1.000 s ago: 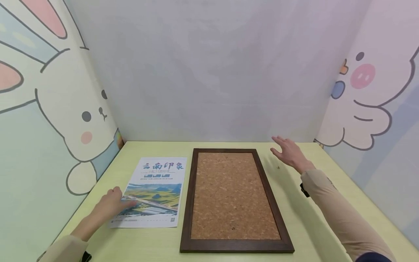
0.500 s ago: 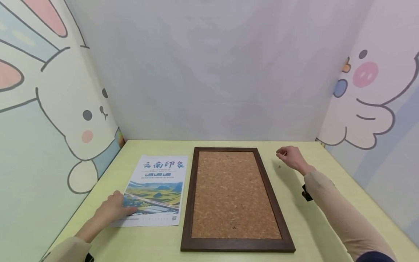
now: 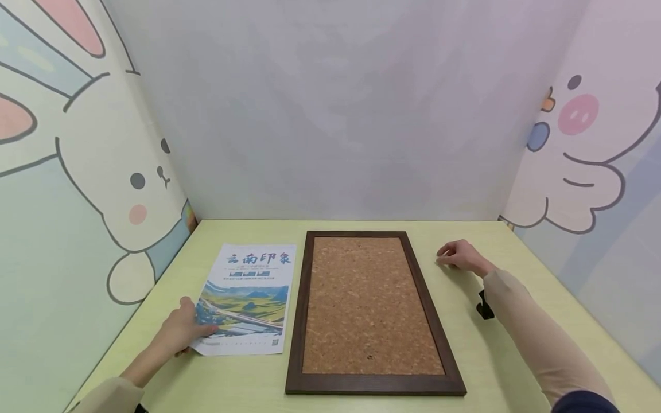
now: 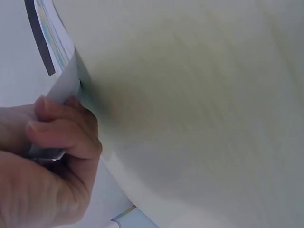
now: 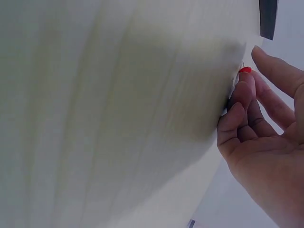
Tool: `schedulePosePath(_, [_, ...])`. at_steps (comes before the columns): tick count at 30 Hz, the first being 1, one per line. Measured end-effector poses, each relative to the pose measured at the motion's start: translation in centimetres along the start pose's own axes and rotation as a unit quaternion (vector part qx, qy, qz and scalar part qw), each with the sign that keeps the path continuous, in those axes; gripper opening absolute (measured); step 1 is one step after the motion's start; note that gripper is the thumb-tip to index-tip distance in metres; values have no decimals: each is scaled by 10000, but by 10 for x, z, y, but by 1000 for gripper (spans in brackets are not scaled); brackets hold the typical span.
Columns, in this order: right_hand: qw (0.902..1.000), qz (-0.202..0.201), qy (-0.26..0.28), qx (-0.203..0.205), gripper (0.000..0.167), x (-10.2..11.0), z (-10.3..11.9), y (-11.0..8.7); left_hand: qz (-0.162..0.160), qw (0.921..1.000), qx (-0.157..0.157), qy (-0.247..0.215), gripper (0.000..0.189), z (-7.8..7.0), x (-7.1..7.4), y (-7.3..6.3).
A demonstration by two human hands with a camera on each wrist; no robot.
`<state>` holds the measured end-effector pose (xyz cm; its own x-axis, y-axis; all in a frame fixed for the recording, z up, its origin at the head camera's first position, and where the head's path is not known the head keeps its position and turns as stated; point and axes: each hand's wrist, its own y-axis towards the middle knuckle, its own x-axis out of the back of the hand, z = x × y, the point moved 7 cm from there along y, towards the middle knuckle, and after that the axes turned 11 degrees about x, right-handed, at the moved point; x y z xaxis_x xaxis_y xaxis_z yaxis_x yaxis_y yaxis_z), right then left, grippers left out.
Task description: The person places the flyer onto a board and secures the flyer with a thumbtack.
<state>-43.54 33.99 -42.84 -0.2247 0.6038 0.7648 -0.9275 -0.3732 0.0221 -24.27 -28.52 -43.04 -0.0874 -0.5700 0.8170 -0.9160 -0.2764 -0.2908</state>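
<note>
— What's nearest?
— Beige sleeves (image 3: pixel 542 338), reaching over a pale yellow-green table (image 3: pixel 222 384) with faint streaks along it.
— And the left hand (image 3: pixel 178 327)?
— It pinches the poster (image 3: pixel 250 310) by its lower left edge, thumb on top, fingers curled beneath. That edge is raised; the rest lies on the table.
— What's next to the poster?
— A cork board (image 3: pixel 369 310) in a dark frame (image 3: pixel 374 384), lying flat, a narrow strip of table between the two.
— The right hand (image 3: pixel 465 256)?
— Right of the board, low at the table and shadowing it, fingers bent beside a red pin (image 5: pixel 245 70). Whether they grip it, I can't tell.
— Farther off?
— A plain grey back wall (image 3: pixel 341 115) rises behind the table. The left wall shows a big rabbit (image 3: pixel 113 166); the right, a white cartoon figure (image 3: pixel 583 166) with a pink patch.
</note>
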Motion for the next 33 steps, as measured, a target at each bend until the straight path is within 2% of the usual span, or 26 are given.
schedulePosePath(6, [9999,42,104,98,29,-1,2,0,-15,9998,-160,-88,51,1,-1,1])
schedulePosePath(11, [9998,-38,-36,185,24,0,3,0,-17,9991,-370,-197,37,2,1,3])
schedulePosePath(15, [9998,-39,-117,170,23,0,3,0,36,9982,-359,-470,26,4,3,5])
schedulePosePath(21, [9999,-40,-56,77,26,2,-1,0,155,9935,-116,-1119,35,12,5,9])
schedulePosePath(28, [9991,-24,197,384,23,5,2,-4,242,9861,55,-1643,44,18,7,7])
schedulePosePath(33, [9999,-99,-74,59,23,5,-4,-2,238,9818,80,-1884,49,14,10,5])
